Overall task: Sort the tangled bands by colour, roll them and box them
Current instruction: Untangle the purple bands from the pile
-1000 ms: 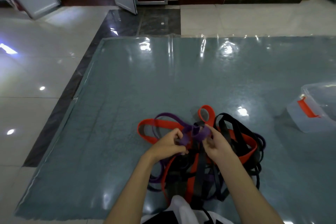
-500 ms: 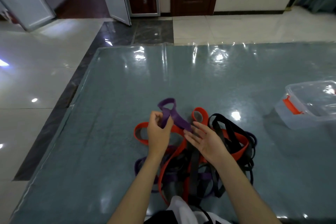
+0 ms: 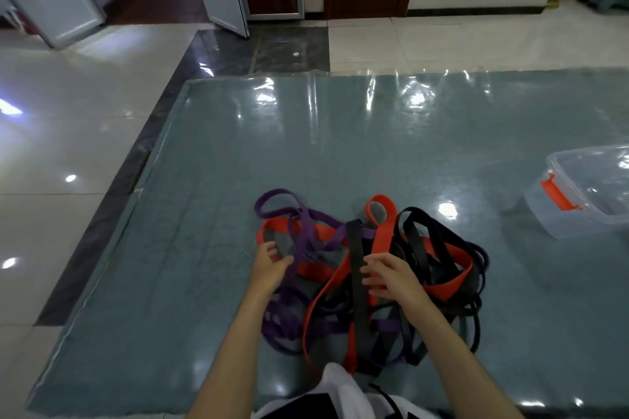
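Untangling: I read sorting as barely begun; no band is rolled yet.
Change: purple band (image 3: 292, 214), lifted half a second ago, now lies just beyond my left hand (image 3: 270, 265).
Left fingers: apart, loosely curled, holding nothing.
Right hand (image 3: 391, 277): fingers spread, resting on the black band (image 3: 357, 269).
Pile (image 3: 425, 269): under both hands, on the surface.
Box (image 3: 585, 194): well right of my fingers, apparently empty.
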Demonstrator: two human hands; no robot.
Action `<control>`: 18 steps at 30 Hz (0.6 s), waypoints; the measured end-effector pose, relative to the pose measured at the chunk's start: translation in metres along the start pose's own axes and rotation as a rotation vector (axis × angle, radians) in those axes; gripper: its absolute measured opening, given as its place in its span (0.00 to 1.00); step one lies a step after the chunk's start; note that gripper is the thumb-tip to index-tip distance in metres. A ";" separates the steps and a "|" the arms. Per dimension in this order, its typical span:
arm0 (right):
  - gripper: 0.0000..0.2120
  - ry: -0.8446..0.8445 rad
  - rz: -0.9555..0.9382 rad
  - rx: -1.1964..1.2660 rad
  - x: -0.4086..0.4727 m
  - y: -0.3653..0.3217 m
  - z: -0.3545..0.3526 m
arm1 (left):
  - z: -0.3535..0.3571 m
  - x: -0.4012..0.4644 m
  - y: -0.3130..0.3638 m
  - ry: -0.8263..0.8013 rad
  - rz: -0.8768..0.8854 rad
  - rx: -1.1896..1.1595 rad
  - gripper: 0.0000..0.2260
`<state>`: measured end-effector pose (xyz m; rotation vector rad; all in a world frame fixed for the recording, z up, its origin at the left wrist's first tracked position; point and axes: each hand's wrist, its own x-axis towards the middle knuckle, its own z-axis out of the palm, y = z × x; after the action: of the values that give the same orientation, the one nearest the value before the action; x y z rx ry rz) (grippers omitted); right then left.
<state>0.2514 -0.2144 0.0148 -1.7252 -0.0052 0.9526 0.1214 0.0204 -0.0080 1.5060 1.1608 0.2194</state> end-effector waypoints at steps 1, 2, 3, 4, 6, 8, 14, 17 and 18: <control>0.05 0.051 -0.058 -0.097 0.004 0.003 0.000 | -0.002 -0.001 -0.005 -0.005 -0.004 0.029 0.23; 0.04 0.097 -0.119 -0.205 0.008 0.006 -0.001 | -0.004 0.000 -0.012 -0.010 0.002 0.067 0.18; 0.05 0.130 -0.172 -0.296 0.011 0.008 -0.001 | -0.006 0.000 -0.017 -0.026 0.008 0.113 0.13; 0.08 0.147 -0.206 -0.362 0.015 0.009 0.001 | -0.007 0.001 -0.022 -0.057 0.013 0.151 0.11; 0.18 0.110 -0.202 -0.460 0.020 0.012 0.005 | -0.008 0.003 -0.026 -0.145 -0.006 0.221 0.13; 0.26 0.034 -0.145 -0.611 0.026 0.014 0.012 | -0.008 0.006 -0.029 -0.231 0.011 0.371 0.14; 0.11 0.136 -0.233 -0.645 0.044 0.014 0.011 | -0.013 0.018 -0.035 -0.291 0.159 0.551 0.05; 0.13 0.219 -0.337 -0.359 0.047 0.004 0.005 | -0.017 0.018 -0.031 -0.210 0.262 0.270 0.05; 0.15 0.275 -0.360 -0.284 0.047 0.001 0.002 | -0.017 0.017 -0.027 -0.155 0.239 0.130 0.05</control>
<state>0.2818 -0.1921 -0.0135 -2.0183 -0.2733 0.4615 0.1043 0.0402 -0.0327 1.7455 0.8859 0.1871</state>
